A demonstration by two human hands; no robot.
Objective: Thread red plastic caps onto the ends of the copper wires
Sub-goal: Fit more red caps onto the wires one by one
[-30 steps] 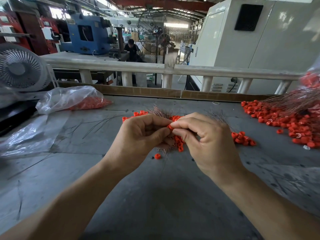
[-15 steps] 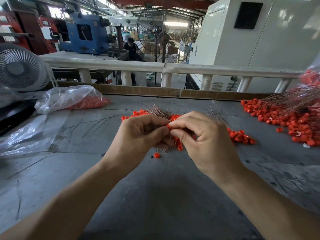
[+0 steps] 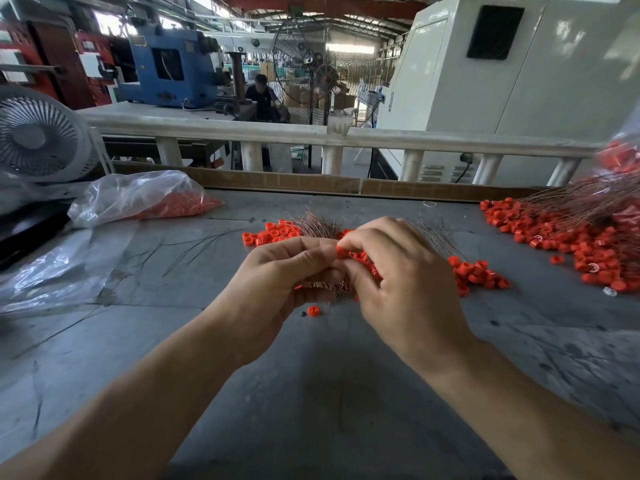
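Both hands meet above the middle of the grey table (image 3: 311, 393). My left hand (image 3: 277, 275) is closed around a bundle of thin copper wires (image 3: 317, 225) whose ends fan out above and below the fist. My right hand (image 3: 405, 282) pinches a red plastic cap (image 3: 341, 252) between thumb and forefinger, touching the left thumb tip. Loose red caps (image 3: 478, 271) lie just right of the hands, more (image 3: 268, 234) lie behind the left hand, and a single cap (image 3: 313, 310) sits below the hands.
A large heap of red caps (image 3: 571, 237) with long copper wires (image 3: 588, 199) fills the right side. A clear plastic bag of caps (image 3: 145, 195) lies at the back left, flat plastic sheet (image 3: 52, 268) at the left edge, a white fan (image 3: 38, 136) behind it.
The two hands stay pressed together at the same spot, with only small finger shifts around the cap. The view has tilted very slightly.
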